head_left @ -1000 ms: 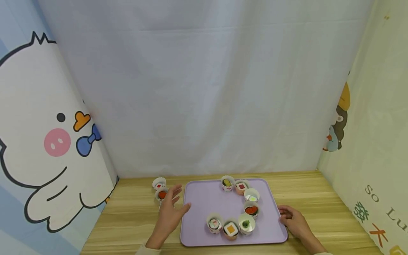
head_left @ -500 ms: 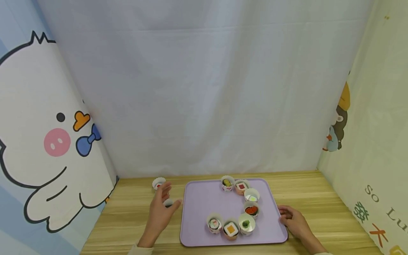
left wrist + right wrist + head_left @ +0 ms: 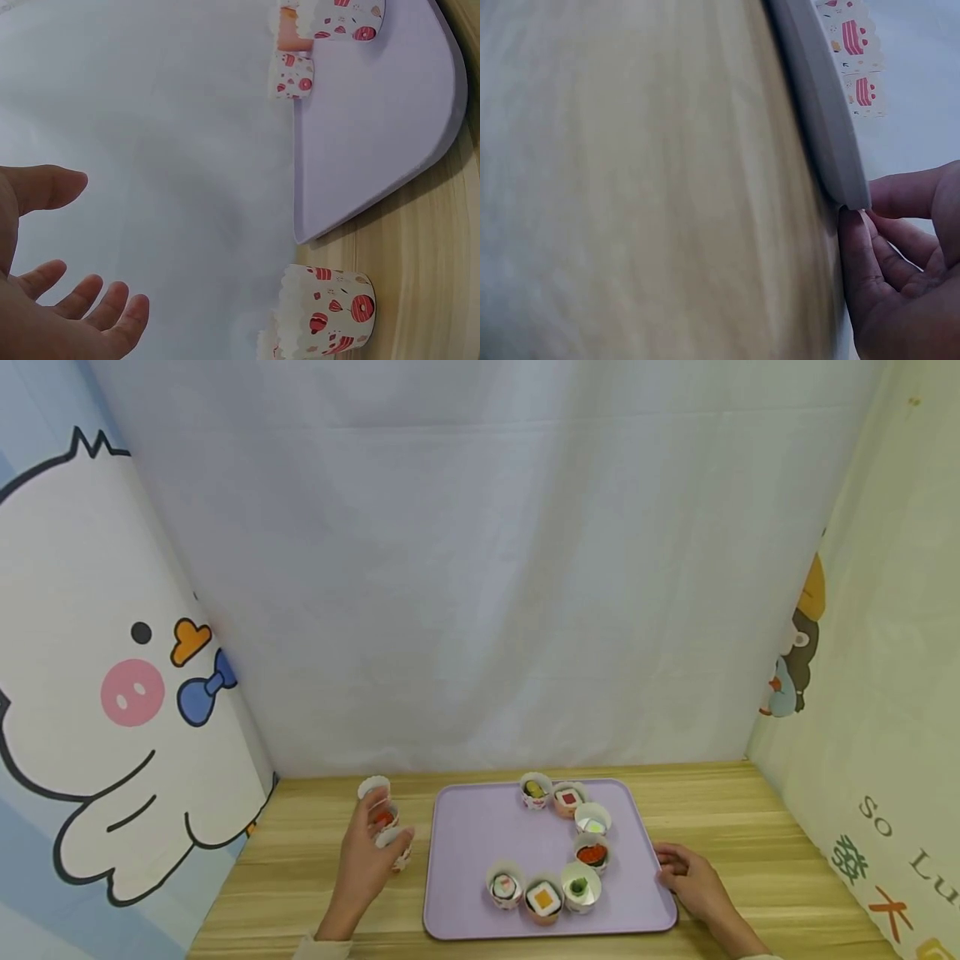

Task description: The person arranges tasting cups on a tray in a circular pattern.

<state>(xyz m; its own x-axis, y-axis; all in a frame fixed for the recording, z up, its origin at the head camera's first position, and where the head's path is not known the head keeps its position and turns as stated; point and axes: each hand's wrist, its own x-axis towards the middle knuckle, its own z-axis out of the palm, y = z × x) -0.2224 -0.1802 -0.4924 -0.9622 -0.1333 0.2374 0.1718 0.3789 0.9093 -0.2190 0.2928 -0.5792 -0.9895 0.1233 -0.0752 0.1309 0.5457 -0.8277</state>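
Note:
Over a short row of paper baking cups on the table's left side hovers my left hand [image 3: 362, 864], fingers spread and slightly bent, holding nothing. The nearest cup [image 3: 402, 857] stands beside the thumb; a cup with orange-red filling [image 3: 386, 818] and a farther white cup [image 3: 372, 786] are partly behind the fingers. In the left wrist view, a gap separates the hand [image 3: 82, 315] from the printed cup [image 3: 341, 311]. My right hand [image 3: 693, 885] is at the right edge of the lilac tray [image 3: 480, 827]; the right wrist view has thumb and fingers pinching its rim [image 3: 832, 135].
On the tray, several paper cups with toy-like sushi pieces form a curve, from the yellow-topped one [image 3: 535, 791] through the red-roe one [image 3: 592, 856] to the pink-and-white one [image 3: 504, 887]. A white curtain [image 3: 480, 610] hangs behind the wooden table [image 3: 300, 860].
My left hand has moved left, away from the tray and over the loose cups, uncovering the nearest one. The right hand and the tray have stayed put.

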